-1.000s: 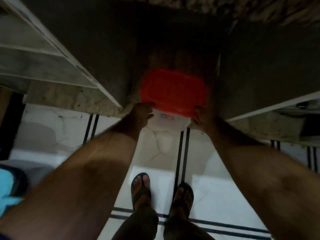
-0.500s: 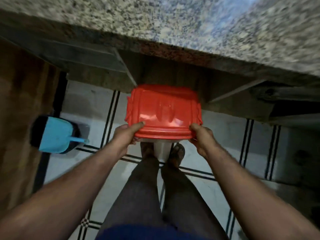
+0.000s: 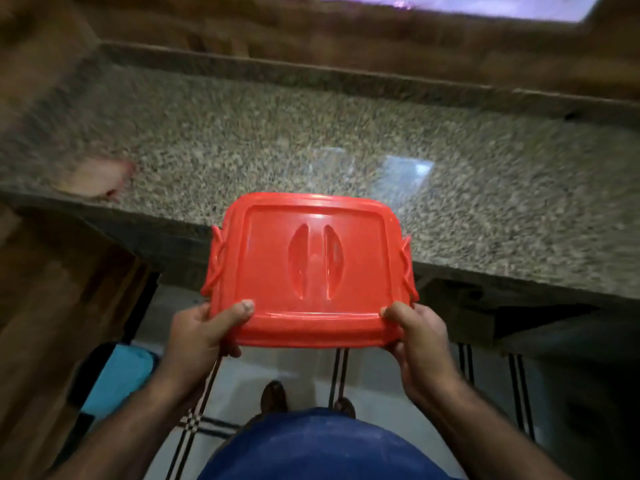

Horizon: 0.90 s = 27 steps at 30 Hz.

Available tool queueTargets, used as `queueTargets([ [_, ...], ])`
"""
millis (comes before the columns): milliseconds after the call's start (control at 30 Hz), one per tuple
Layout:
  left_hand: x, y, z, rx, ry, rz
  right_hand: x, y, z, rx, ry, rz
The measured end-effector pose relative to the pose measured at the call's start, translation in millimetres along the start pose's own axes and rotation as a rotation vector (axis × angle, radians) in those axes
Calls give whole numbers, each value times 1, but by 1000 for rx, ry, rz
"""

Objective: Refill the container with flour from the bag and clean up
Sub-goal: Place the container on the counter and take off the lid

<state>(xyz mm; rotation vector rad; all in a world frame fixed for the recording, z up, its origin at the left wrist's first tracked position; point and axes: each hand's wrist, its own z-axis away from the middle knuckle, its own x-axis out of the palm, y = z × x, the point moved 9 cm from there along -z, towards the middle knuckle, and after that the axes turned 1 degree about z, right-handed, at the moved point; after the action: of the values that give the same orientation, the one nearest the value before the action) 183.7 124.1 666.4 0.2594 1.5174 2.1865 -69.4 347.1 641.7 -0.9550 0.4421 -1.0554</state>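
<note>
Right at the granite counter (image 3: 242, 140) edge, we're holding the red-lidded container (image 3: 308, 268) with left hand (image 3: 201, 330) and right hand (image 3: 419, 334) pinching its near corners, probably about to set it down and unclip it.

Home kitchen: speckled granite desk (image 3: 242, 133) with dark stone edge, wood panelling behind and at left, white tiled floor (image 3: 381, 382) with black stripe lines, blue dustpan (image 3: 117, 379) on floor.
</note>
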Motion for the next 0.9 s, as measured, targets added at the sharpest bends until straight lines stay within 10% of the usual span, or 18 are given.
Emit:
queueTargets([
  [900,126,161,-280,100,-27,157,69,-188,-214,-225,156,52],
])
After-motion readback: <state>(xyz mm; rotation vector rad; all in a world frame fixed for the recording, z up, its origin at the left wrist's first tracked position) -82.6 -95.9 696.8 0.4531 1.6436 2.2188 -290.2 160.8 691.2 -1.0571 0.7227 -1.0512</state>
